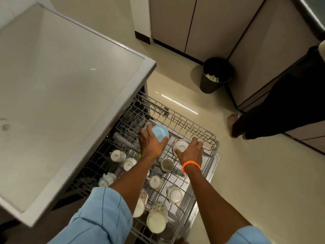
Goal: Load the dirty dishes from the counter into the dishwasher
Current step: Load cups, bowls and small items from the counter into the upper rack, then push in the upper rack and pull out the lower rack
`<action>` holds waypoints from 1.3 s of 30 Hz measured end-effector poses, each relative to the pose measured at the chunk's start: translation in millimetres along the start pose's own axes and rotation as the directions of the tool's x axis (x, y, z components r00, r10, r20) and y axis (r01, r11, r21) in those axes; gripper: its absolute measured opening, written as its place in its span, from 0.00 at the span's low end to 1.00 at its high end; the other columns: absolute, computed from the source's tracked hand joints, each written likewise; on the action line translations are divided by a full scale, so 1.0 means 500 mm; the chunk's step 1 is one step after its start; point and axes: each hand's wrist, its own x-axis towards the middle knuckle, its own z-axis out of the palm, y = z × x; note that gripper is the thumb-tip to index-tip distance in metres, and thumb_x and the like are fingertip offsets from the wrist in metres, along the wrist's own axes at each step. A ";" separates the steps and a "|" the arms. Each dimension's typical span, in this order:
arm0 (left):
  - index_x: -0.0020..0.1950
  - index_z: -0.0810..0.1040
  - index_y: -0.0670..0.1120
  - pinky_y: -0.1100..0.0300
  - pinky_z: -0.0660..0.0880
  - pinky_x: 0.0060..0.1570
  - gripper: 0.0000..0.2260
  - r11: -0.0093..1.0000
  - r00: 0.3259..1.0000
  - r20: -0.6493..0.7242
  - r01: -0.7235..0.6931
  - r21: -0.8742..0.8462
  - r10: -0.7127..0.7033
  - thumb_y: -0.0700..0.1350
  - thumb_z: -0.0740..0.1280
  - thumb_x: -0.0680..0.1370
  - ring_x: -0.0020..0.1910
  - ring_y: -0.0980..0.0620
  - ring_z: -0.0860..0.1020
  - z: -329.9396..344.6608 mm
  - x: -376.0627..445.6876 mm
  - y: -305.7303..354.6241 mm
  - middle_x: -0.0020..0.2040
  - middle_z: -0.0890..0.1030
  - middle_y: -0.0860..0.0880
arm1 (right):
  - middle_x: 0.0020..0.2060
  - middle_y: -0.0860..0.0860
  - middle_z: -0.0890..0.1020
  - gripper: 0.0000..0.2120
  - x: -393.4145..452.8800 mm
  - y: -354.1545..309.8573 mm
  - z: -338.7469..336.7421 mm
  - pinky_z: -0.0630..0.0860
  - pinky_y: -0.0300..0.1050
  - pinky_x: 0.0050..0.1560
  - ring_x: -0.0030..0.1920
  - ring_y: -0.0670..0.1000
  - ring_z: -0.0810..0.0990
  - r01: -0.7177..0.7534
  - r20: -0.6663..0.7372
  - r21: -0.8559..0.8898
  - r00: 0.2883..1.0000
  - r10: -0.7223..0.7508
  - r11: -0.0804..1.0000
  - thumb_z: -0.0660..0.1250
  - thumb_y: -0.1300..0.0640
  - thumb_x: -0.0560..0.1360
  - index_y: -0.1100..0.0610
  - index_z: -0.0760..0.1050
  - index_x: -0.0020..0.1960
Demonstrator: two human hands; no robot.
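Nearest me, at the front of the pulled-out upper rack (213, 148), several inverted cups sit between the wire tines: a spotted mug (157, 217) lying on its side, a white cup (174, 194) to its right, and more cups (117, 155) along the left edge under the tabletop (61, 85). A steel cup (167, 164) sits upside down between my forearms. Beyond it, my left hand (151, 143) is curled round the near rim of a pale blue bowl (160, 133), fingers wrapped over its edge, holding it tilted above the back left of the rack. My right hand (190, 152), an orange band (190, 165) at the wrist, grips a white bowl (180, 146) from its right side, thumb and fingers closed on the rim, just beside the rack's right wall. Both bowls are thus already over the rack; whether either rests on the tines yet I cannot tell. Both look like glazed ceramic: stiff, moderately heavy, smooth and probably slippery if wet, and liable to chip against wire or neighbouring cups, so I judge the rim the best hold, lowering each slowly, mouth downward, between tines. Farther off stand a black bin (215, 76) on the floor and a person's dark trouser leg (281, 95) beside the cabinets.
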 end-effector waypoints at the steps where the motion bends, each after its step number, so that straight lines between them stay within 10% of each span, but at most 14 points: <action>1: 0.80 0.52 0.49 0.42 0.67 0.69 0.44 1.000 1.000 0.003 0.013 -0.010 -0.013 0.64 0.72 0.74 0.72 0.37 0.60 -0.015 -0.018 0.004 0.75 0.56 0.41 | 0.62 0.58 0.70 0.37 -0.008 -0.008 -0.017 0.76 0.53 0.57 0.63 0.60 0.71 0.007 0.013 0.002 1.000 -0.007 1.000 0.79 0.45 0.67 0.56 0.64 0.67; 12: 0.78 0.57 0.46 0.39 0.71 0.65 0.42 0.959 0.961 0.006 0.275 -0.065 -0.275 0.67 0.69 0.74 0.70 0.34 0.66 -0.043 -0.169 0.019 0.73 0.63 0.37 | 0.65 0.59 0.70 0.38 -0.034 -0.008 -0.095 0.75 0.56 0.63 0.64 0.62 0.73 0.149 0.242 0.049 0.958 -0.157 0.988 0.76 0.45 0.69 0.58 0.65 0.71; 20: 0.82 0.53 0.43 0.39 0.64 0.72 0.43 0.782 0.797 0.013 0.596 -0.180 -0.604 0.67 0.64 0.77 0.77 0.33 0.59 0.031 -0.326 0.085 0.79 0.57 0.34 | 0.70 0.62 0.68 0.30 -0.045 0.063 -0.168 0.75 0.54 0.60 0.63 0.64 0.75 0.391 0.443 -0.006 0.826 -0.348 0.920 0.76 0.49 0.70 0.60 0.69 0.66; 32: 0.76 0.65 0.44 0.46 0.67 0.66 0.34 0.540 0.637 0.105 0.720 -0.437 -0.764 0.65 0.64 0.78 0.70 0.36 0.67 0.156 -0.528 0.148 0.72 0.67 0.38 | 0.65 0.59 0.74 0.24 -0.086 0.209 -0.208 0.73 0.50 0.62 0.63 0.61 0.75 0.414 0.640 -0.011 0.702 -0.312 0.910 0.71 0.51 0.75 0.60 0.71 0.67; 39: 0.69 0.74 0.40 0.52 0.79 0.54 0.29 0.150 0.515 0.532 0.798 -0.583 -0.672 0.62 0.67 0.78 0.57 0.42 0.80 0.232 -0.565 0.127 0.60 0.80 0.40 | 0.59 0.61 0.81 0.14 -0.088 0.265 -0.150 0.78 0.54 0.59 0.58 0.62 0.79 0.184 0.692 -0.065 0.716 -0.089 0.981 0.62 0.57 0.78 0.63 0.77 0.60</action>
